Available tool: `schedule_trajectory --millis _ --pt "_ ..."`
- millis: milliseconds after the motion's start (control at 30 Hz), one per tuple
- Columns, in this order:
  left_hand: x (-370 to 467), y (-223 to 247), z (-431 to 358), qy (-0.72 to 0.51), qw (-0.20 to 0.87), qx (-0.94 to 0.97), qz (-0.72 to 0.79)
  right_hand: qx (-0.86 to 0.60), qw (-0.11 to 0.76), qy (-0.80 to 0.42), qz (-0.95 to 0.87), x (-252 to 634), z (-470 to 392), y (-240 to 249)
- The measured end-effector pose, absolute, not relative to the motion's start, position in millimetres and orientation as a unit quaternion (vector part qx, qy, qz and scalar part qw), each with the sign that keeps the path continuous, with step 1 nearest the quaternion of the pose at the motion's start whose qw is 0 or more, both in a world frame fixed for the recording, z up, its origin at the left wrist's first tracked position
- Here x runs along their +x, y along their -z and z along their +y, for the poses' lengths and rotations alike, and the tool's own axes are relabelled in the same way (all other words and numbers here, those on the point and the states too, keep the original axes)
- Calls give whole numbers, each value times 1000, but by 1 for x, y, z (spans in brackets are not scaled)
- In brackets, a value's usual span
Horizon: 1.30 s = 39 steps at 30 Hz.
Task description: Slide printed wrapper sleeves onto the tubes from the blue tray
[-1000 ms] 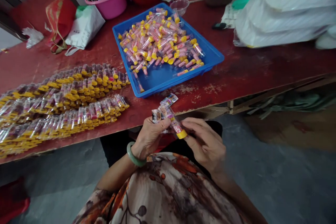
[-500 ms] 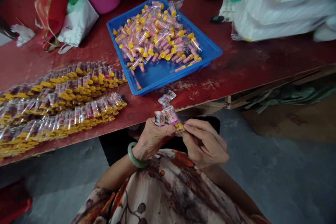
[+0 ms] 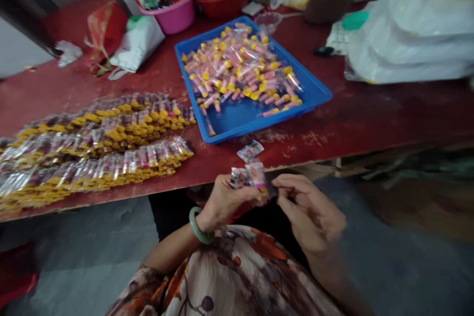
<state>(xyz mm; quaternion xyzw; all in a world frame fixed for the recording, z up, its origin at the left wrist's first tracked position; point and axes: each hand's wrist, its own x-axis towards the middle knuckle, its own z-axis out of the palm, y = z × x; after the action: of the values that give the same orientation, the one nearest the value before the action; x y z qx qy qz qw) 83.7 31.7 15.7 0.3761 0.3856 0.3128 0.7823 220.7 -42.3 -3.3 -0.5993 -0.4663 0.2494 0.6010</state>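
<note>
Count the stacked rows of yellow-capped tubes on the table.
3: front row, middle row behind it, and back row, all left of the blue tray. More could lie beyond the picture's left edge.

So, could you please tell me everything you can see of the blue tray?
The tray is blue, shallow and rectangular, with low walls and an open top; it looks like plastic. It rests flat on the red table, set at an angle, one corner pointing towards the front edge. Clear tubes with yellow caps and pink contents lie heaped inside, leaving a patch of floor bare on the near side. The left hand and right hand are apart from it.
</note>
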Motion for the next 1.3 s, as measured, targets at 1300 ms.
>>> schedule_trajectory --millis 1300 --pt "-85 14 46 -464 763 112 437 -676 161 -7 -720 101 282 -47"
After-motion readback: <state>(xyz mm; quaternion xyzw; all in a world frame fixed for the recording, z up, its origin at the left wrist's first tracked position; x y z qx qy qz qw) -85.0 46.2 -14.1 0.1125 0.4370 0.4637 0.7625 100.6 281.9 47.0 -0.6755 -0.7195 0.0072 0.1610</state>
